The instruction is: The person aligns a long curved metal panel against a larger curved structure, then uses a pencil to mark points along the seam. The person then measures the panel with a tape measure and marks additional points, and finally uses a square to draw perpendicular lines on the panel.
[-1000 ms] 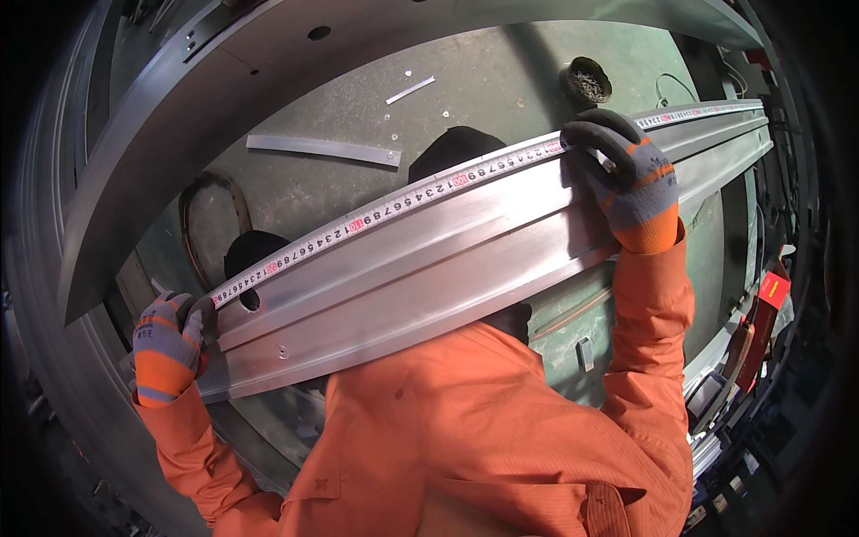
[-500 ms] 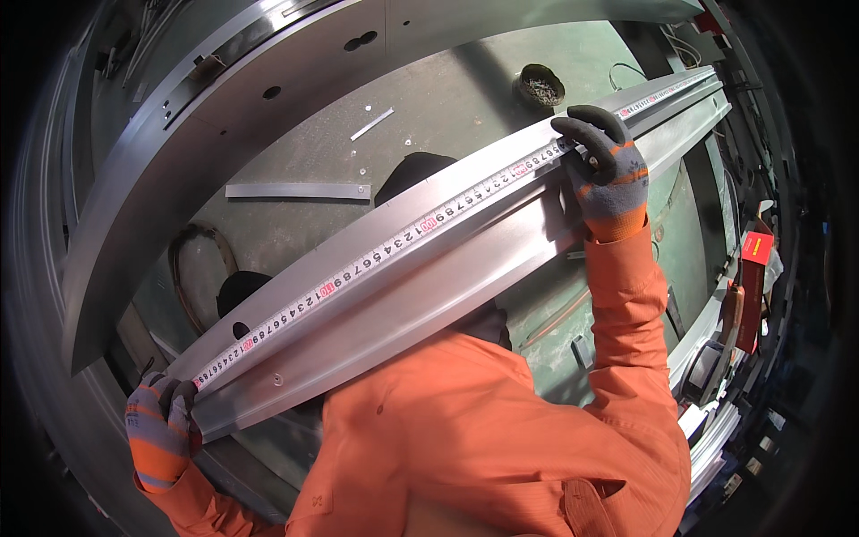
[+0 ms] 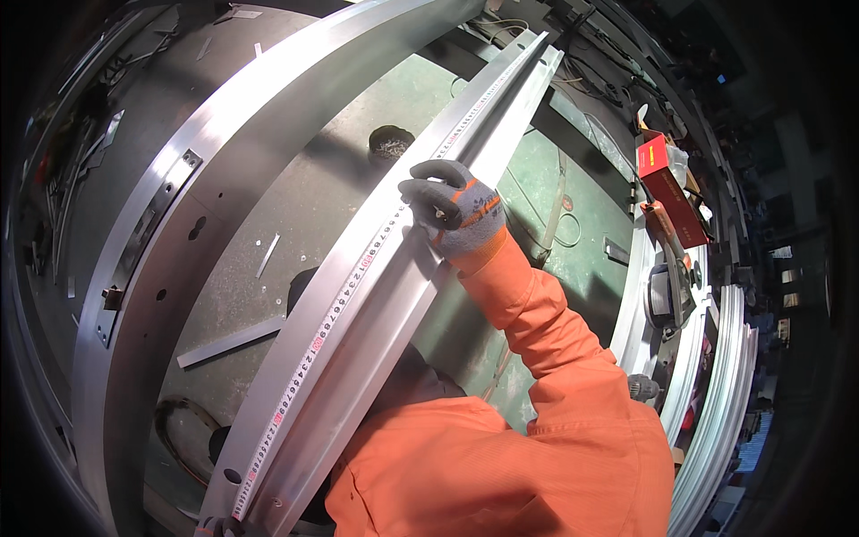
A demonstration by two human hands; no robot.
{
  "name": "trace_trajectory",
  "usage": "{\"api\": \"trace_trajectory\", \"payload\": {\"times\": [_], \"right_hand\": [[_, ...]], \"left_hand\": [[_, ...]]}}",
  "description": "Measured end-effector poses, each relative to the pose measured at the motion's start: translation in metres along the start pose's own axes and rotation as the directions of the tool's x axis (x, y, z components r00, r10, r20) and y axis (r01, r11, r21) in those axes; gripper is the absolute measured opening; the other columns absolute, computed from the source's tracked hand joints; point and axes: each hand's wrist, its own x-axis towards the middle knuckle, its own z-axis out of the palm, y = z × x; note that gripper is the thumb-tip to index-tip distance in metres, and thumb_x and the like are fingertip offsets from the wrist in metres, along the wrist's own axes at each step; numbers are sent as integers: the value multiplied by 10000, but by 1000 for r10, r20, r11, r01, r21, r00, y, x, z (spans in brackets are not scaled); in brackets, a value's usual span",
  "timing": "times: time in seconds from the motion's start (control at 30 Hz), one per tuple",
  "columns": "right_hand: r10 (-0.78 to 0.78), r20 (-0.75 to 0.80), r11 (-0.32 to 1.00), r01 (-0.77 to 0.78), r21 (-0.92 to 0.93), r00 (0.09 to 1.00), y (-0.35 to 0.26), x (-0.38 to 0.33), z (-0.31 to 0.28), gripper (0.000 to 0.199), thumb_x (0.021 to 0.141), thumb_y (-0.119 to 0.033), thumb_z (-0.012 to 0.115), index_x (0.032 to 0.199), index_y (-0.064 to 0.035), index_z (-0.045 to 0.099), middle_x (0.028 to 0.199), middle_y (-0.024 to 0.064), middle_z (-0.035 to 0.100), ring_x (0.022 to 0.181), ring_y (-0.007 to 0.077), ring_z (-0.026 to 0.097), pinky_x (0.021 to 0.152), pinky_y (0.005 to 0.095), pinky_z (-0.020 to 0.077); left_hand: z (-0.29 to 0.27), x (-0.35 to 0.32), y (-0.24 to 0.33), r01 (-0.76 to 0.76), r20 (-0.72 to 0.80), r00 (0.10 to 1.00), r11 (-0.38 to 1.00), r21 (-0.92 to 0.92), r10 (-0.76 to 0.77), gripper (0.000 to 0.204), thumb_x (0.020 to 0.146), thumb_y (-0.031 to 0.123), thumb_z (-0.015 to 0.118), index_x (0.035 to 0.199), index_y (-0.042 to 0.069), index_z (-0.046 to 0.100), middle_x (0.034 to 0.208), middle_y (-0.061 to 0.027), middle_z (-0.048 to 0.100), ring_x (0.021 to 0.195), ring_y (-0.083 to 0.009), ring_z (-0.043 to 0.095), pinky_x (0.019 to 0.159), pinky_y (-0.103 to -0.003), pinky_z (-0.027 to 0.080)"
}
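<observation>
A long silver metal profile (image 3: pixel 371 345) with a stepped ridge runs slantwise from lower left to upper right. Along its ridge lies the white blade of a tape measure (image 3: pixel 327 327), stretched straight. My left hand (image 3: pixel 219 527), in a dark glove, pinches the tape at the profile's near end; the lower edge cuts most of it off. My right hand (image 3: pixel 458 208), in a grey and orange glove, rests on the profile over the tape with fingers curled. A small pale tip shows between them; what it belongs to is hidden.
A broad curved metal beam (image 3: pixel 192 224) arches at left. On the green floor stand a dark bowl of small metal pieces (image 3: pixel 390 143) and a flat strip (image 3: pixel 231 342). At right are a red box (image 3: pixel 664 183), a wire spool (image 3: pixel 662 295) and stacked white profiles (image 3: pixel 716 403).
The view has turned, so the profile stands steeper and the right-hand clutter shows more. My left hand has slipped mostly out of the lower edge. My right hand stays curled over the tape.
</observation>
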Motion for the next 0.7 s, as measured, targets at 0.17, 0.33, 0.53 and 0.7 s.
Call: {"api": "trace_trajectory", "payload": {"times": [0.17,0.33,0.53,0.7], "right_hand": [[93,19,996,-93,12,995,-1,-16,-7,240,878,41,672,1074,-80,739,1127,93,648,855,185,708,728,304,587],[-21,1,993,21,-120,1000,1,-29,-4,305,820,-1,732,1101,-118,712,1126,86,651,857,187,695,721,308,577],[-57,-4,985,56,-161,998,2,-34,-5,396,755,-56,797,1127,-149,698,1111,82,657,835,205,686,716,325,572],[-30,-7,984,28,-177,1000,5,-35,-5,358,757,-43,788,1094,-142,717,1111,83,664,836,214,687,709,319,571]], "left_hand": [[1,7,-1,65,23,998,997,45,-66,244,975,283,605,1097,127,748,878,-108,725,733,-286,672,689,-426,522],[-6,-2,17,-6,12,1000,1000,-23,6,290,995,311,591,1044,71,747,856,-127,706,714,-260,660,669,-399,511],[-12,-10,32,-29,75,997,997,-71,34,323,1001,319,582,1039,38,736,889,-145,711,833,-301,668,765,-420,512],[-10,-16,39,37,102,994,993,-112,-25,321,1013,324,579,1063,43,727,938,-143,721,883,-301,671,799,-412,516]]}}
